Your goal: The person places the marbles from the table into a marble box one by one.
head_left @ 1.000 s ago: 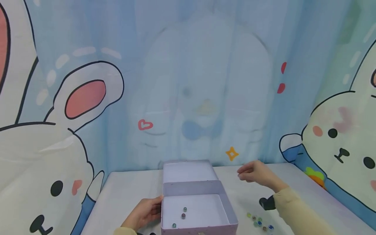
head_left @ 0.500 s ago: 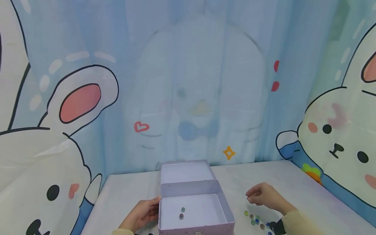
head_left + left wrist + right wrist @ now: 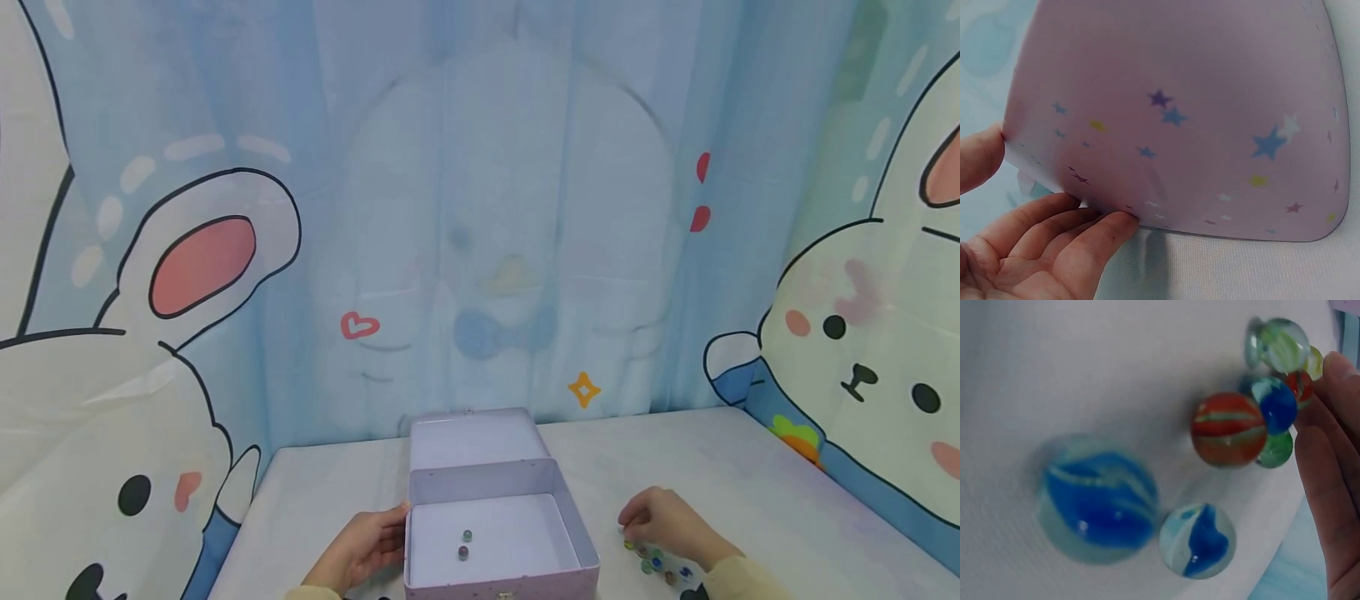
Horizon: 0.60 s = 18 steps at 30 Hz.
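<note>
1. Currently, a loose cluster of glass marbles [image 3: 1229, 430] lies on the white table [image 3: 337, 475], right of the open lilac box [image 3: 495, 479]; the yellow marble [image 3: 1315, 362] is right at the fingertips of the right hand [image 3: 663, 523].
2. That hand's fingers are bent downward over the cluster's far end; whether they have hold of a marble cannot be told.
3. The left hand [image 3: 360, 546] grips the box's left side, thumb at one edge, fingers curled against the lower edge.
4. Compared with half a second ago, the right hand has dropped to the marbles; the left hand's grip and the two marbles inside [image 3: 463, 552] look unchanged.
</note>
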Available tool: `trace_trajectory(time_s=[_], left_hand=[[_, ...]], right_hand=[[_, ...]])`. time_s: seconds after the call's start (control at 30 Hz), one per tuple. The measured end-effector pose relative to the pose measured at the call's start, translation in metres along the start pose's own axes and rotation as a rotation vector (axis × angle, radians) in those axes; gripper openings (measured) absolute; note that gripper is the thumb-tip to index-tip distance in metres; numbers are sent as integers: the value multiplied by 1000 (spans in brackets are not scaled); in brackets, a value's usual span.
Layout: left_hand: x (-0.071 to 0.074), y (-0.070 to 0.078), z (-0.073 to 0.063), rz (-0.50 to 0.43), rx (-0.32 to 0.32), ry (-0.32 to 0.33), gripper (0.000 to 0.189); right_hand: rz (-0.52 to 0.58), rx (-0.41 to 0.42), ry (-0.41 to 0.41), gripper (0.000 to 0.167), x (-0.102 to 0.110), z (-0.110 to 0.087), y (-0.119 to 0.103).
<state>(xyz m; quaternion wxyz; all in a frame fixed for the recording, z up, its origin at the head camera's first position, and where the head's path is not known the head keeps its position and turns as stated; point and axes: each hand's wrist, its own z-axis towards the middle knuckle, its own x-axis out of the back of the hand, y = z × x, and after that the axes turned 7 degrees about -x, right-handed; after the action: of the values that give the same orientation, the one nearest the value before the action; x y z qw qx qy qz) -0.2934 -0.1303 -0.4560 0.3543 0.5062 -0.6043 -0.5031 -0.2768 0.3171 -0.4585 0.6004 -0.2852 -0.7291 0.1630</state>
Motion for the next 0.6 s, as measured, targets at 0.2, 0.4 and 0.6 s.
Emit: trace_trajectory(time_s=[0.2,0.4,0.6], left_hand=[[0,0,0,-8,2,2,64],[0,0,0,-20,-7,-2,64],[0,-1,-1,-23,-9,1,63]], right_hand=[[-90,2,-16,15,-6,-4,-7],[-86,-18,-25,15,-6,-4,-6],[159,-59,9,22,3,-1,11]])
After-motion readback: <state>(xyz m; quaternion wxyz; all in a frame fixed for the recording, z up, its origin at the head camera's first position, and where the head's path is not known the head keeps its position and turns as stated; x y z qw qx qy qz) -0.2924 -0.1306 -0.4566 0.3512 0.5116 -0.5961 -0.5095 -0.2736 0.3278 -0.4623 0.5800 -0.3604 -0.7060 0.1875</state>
